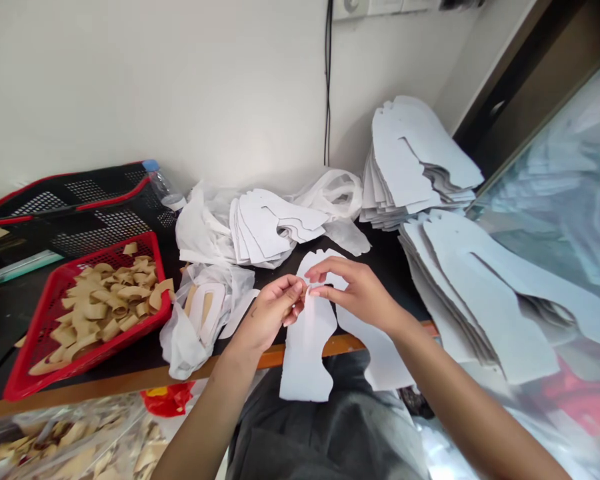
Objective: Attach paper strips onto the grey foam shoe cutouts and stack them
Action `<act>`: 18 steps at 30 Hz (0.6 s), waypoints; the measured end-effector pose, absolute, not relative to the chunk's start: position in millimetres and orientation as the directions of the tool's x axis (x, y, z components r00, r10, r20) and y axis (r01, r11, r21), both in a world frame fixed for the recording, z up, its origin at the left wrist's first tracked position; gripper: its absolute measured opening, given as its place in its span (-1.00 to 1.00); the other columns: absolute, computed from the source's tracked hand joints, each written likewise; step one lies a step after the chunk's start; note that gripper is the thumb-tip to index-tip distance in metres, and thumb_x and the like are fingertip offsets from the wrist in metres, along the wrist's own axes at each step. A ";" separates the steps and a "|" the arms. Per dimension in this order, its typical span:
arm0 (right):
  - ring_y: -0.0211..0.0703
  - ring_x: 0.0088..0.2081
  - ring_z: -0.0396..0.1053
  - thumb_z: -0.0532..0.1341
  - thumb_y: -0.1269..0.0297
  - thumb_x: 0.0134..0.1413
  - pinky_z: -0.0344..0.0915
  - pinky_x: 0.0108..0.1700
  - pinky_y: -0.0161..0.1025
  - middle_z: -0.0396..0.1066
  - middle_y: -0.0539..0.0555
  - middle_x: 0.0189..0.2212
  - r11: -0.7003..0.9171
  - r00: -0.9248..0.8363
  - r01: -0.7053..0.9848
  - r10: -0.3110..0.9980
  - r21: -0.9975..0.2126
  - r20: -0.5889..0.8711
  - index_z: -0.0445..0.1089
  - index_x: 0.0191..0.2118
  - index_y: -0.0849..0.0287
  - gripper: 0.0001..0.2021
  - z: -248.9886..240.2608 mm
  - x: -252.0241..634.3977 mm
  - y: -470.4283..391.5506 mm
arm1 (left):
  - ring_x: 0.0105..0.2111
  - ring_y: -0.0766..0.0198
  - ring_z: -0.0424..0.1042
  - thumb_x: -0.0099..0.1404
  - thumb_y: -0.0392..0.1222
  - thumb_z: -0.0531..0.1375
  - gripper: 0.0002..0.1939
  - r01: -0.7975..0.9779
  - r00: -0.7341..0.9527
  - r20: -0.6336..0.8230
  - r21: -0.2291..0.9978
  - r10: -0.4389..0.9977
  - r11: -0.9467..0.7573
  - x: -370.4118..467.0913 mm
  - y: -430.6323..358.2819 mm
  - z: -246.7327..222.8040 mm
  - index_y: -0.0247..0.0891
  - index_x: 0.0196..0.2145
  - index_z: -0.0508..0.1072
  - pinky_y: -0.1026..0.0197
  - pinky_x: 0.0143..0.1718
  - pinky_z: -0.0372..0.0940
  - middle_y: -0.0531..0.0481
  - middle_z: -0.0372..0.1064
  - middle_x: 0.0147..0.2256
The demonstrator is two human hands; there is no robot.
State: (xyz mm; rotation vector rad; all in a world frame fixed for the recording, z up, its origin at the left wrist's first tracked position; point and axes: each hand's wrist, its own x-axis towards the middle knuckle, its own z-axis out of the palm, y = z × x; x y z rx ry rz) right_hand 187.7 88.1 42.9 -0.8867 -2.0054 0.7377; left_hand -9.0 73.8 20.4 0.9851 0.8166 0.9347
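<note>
A white shoe-upper-shaped cut sheet point(307, 357) with two curved legs lies over the table's front edge and hangs towards my lap. Above its upper part, my left hand point(275, 307) is closed in a pinch, thumb against forefinger. A tiny pale bit seems to stick out at its fingertips, too small to name. Close beside it, my right hand point(353, 287) hovers over the same sheet. Its thumb and forefinger are apart, tips pointing at my left fingertips. I cannot tell whether they touch the pale bit.
A red basket point(163, 293) of curled tan pieces stands left, before a black mesh basket point(90, 227) and a plastic bottle point(165, 187). White plastic bags point(205, 220) and a small sheet stack point(275, 227) lie behind. Larger stacks point(410, 153) of cut sheets point(490, 293) rise at right.
</note>
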 end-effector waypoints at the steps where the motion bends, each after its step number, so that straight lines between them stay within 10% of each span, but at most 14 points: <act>1: -0.13 -0.22 0.43 0.28 0.05 0.23 0.33 -0.13 -0.17 0.51 0.04 -0.29 0.579 -0.441 0.326 0.792 -0.747 0.422 0.50 -0.20 0.06 -0.80 42.5 187.0 89.4 | -0.62 0.50 0.11 0.20 0.14 0.36 -0.59 -0.251 0.362 -0.144 0.937 0.921 0.245 -9.8 73.5 19.4 -0.27 -0.34 0.40 0.44 -0.64 -0.06 0.16 0.17 -0.56; 10: -0.15 -0.27 0.31 0.20 0.10 0.29 0.19 -0.21 -0.22 0.40 0.02 -0.37 0.539 -0.416 0.378 0.825 -0.753 0.383 0.33 -0.36 0.11 -0.75 43.3 188.4 91.4 | -0.52 0.44 0.21 0.38 0.11 0.20 -0.68 -0.039 0.151 0.018 0.999 0.988 -0.012 -13.1 65.7 11.7 -0.23 -0.27 0.36 0.40 -0.54 0.08 0.10 0.29 -0.43; 15: -0.21 -0.31 0.21 0.18 0.11 0.30 0.12 -0.23 -0.25 0.24 -0.03 -0.38 0.388 -0.360 0.196 0.883 -0.900 0.302 0.25 -0.34 0.12 -0.77 31.2 184.3 87.0 | -0.41 0.42 0.36 0.30 0.06 0.31 -0.66 -0.362 0.149 -0.013 0.930 0.989 0.067 -7.4 61.0 10.4 -0.24 -0.32 0.33 0.36 -0.35 0.28 0.03 0.44 -0.17; 18: -0.23 -0.37 0.14 0.18 0.06 0.28 0.07 -0.29 -0.26 0.17 -0.06 -0.42 0.214 -0.315 0.000 0.927 -0.977 0.203 0.21 -0.34 0.11 -0.73 20.6 175.5 84.8 | -0.50 0.39 0.39 0.16 -0.01 0.43 -0.62 -0.538 0.186 -0.124 0.817 0.975 0.207 -4.3 64.2 11.5 -0.23 -0.32 0.32 0.38 -0.45 0.28 0.08 0.44 -0.41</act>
